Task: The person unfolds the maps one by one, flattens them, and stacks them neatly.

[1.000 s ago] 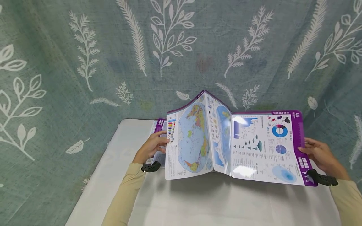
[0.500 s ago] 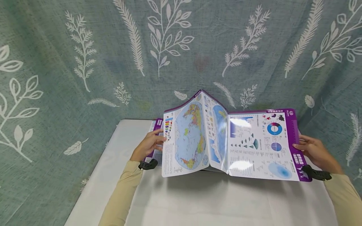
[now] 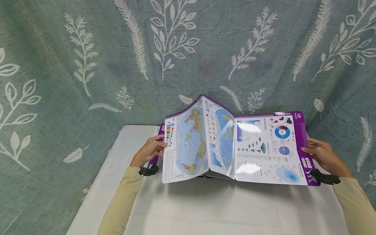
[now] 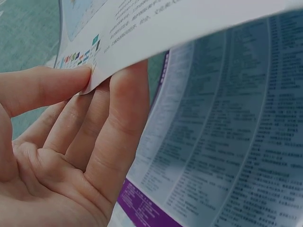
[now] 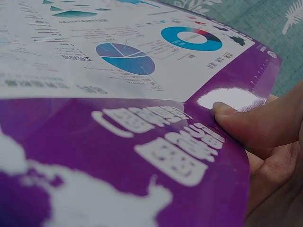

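A glossy folding world map (image 3: 189,143) with purple borders is partly unfolded above the table, its panels standing in zigzag creases. My left hand (image 3: 149,150) pinches its left edge between thumb and fingers, beside a row of small flags. At the opposite end, my right hand (image 3: 326,155) grips the purple border, thumb on top and fingers behind. The right panel (image 5: 71,75) bears charts and a ring diagram. Behind the left hand, a text-covered panel (image 4: 213,118) with a purple strip shows; I cannot tell whether it belongs to the same sheet.
Under the map is a white table (image 3: 205,209), its left edge slanting down the view. A green-grey curtain (image 3: 117,49) printed with white leaves hangs right behind. Each wrist wears a black strap (image 3: 148,170). Light glares off the right panel.
Both hands and the map have shifted a little to the left, and the creased panels have opened slightly. Both grips stay the same. The head view has also turned slightly.
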Action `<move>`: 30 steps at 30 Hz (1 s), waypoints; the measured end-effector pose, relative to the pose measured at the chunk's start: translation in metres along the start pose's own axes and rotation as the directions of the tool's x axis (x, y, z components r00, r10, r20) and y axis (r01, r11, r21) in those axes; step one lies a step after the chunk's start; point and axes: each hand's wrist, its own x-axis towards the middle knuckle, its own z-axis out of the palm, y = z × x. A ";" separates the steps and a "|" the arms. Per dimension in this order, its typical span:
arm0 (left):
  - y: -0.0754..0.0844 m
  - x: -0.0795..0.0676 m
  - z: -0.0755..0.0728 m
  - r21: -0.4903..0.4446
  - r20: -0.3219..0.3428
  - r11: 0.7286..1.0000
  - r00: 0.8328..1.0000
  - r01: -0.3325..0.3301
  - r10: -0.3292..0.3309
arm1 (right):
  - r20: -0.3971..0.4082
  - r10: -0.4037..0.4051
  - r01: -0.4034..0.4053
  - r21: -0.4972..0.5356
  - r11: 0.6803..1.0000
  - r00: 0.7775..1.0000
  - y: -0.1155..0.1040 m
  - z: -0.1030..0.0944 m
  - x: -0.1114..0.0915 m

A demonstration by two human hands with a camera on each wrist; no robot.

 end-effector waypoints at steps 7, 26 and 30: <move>-0.003 -0.002 -0.011 -0.008 -0.004 1.000 1.000 -0.002 0.002 | -0.009 -0.014 0.014 -0.012 1.000 1.000 0.001 0.001 0.003; -0.003 -0.003 -0.030 0.027 -0.038 1.000 0.999 0.006 -0.005 | -0.011 -0.017 0.018 0.157 0.987 1.000 0.003 0.001 0.002; -0.004 -0.003 -0.036 0.026 -0.049 1.000 0.999 0.014 -0.013 | -0.022 -0.018 0.021 0.161 0.987 1.000 0.003 0.002 0.003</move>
